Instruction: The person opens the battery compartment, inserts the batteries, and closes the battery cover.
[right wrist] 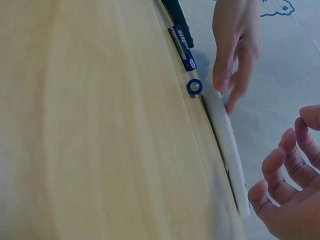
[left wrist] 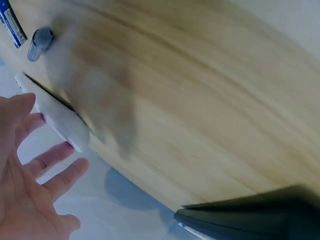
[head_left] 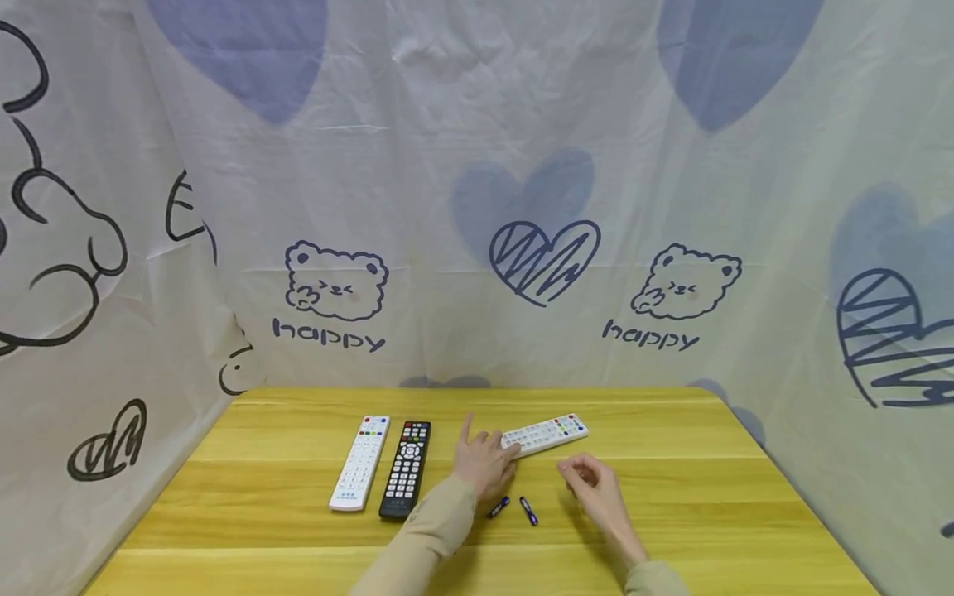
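Observation:
My left hand [head_left: 484,463] is at the near-left end of a white remote control [head_left: 547,434], which lies slanted on the table. In the left wrist view its thumb and fingertips are at the edge of this remote [left wrist: 56,112], with the other fingers spread. Close by lie two blue batteries: one battery [head_left: 498,507] beside the left wrist, another battery [head_left: 528,511] just right of it. To the right, my right hand [head_left: 596,492] hovers over the table with loosely bent fingers. Its thumb and index tips come together, and nothing shows between them.
Left of the hands, a black remote control [head_left: 406,470] and a second white remote control [head_left: 360,463] lie side by side, roughly upright in the head view. The wooden table [head_left: 693,497] ends at a printed cloth [head_left: 447,348] hung behind it and at both sides.

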{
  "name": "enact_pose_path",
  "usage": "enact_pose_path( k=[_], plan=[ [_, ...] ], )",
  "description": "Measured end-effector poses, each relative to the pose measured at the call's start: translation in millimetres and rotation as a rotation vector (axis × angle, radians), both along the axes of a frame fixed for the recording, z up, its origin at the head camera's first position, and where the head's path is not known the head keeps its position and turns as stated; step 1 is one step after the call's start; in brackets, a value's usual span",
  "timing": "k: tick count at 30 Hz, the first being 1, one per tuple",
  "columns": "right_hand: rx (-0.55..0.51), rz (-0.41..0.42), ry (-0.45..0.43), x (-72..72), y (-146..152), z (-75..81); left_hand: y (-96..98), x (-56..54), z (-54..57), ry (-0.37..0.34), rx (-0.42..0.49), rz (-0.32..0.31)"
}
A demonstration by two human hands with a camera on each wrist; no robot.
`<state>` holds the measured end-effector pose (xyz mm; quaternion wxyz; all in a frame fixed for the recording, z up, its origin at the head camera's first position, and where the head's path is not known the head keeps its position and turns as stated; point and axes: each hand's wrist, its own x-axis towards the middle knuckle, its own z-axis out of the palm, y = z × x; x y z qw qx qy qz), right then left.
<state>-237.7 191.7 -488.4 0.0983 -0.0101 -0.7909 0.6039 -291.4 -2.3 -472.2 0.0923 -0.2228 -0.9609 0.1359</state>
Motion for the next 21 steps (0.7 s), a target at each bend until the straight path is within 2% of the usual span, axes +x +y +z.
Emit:
enact_pose_path(
  k=[6, 10, 15, 19, 21],
  plan=[
    [0.007, 0.001, -0.011, 1.0, 0, 0.2, -11.2, -3.6, -4.1, 0.099, 0.128, -0.007],
    [0.013, 0.007, -0.013, 2.1, -1, 0.8, -17.5, -8.8, -9.0, 0.104, 0.2, 0.017],
    [0.009, 0.017, -0.006, 3.1, -2, 1.4, -25.1, -12.8, -10.7, 0.113, 0.201, 0.054],
    [0.008, 0.021, -0.003, 3.0, -2, 0.9, -31.4, -14.9, -10.5, 0.122, 0.227, 0.006],
    [0.004, 0.022, -0.012, 2.6, -2, 1.2, -33.8, -15.3, -10.4, 0.098, 0.248, -0.026]
  ],
)
